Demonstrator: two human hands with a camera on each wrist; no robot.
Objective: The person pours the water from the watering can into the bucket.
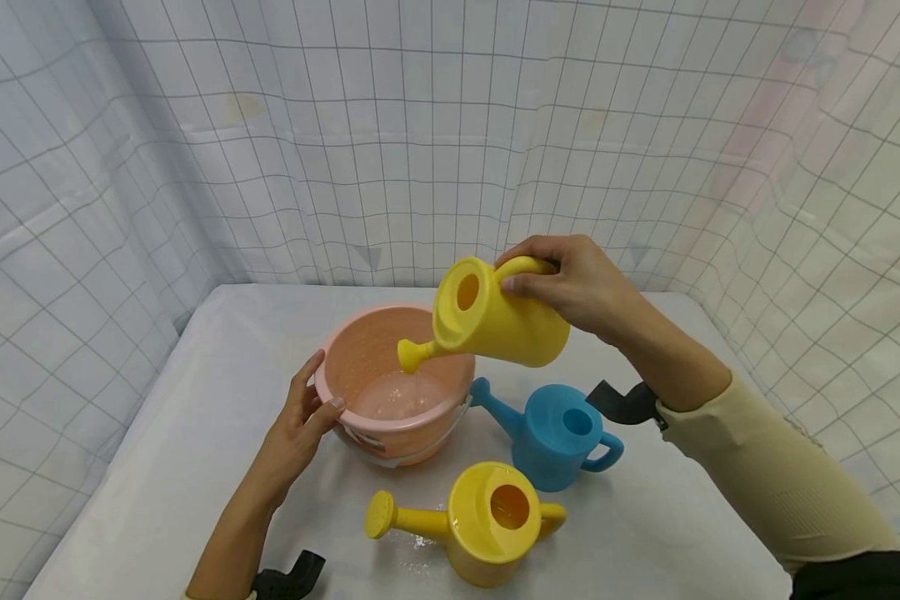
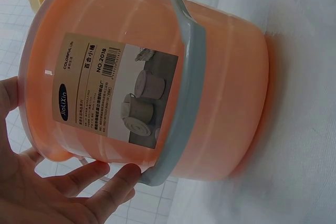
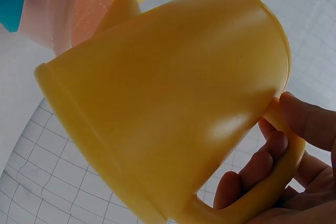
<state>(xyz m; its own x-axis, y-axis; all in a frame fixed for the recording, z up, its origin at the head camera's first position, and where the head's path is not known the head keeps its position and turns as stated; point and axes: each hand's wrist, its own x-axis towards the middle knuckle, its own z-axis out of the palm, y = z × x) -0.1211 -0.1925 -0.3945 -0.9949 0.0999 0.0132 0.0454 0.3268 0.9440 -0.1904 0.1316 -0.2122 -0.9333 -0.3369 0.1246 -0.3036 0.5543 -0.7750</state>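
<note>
My right hand point(image 1: 570, 279) grips the handle of a yellow watering can point(image 1: 521, 329), tipped forward with its spout over a peach-pink bucket point(image 1: 356, 358). In the right wrist view, the fingers curl round the handle point(image 3: 252, 198) and the can's body fills the frame. Shallow water point(image 1: 401, 396) lies in the bottom of the bucket. At the bucket's left side, my left hand point(image 1: 300, 429) holds the rim, thumb on the edge and fingers along the outer wall. The left wrist view shows a printed label point(image 2: 113, 90) and a grey carrying handle point(image 2: 189, 93) on the bucket's side.
A blue watering can point(image 1: 555, 433) stands right of the bucket, its spout close to the bucket wall. Nearer me stands a second yellow watering can point(image 1: 487, 533), with wet patches around it on the white table cover point(image 1: 225, 367). Checked curtains point(image 1: 420, 167) enclose the table.
</note>
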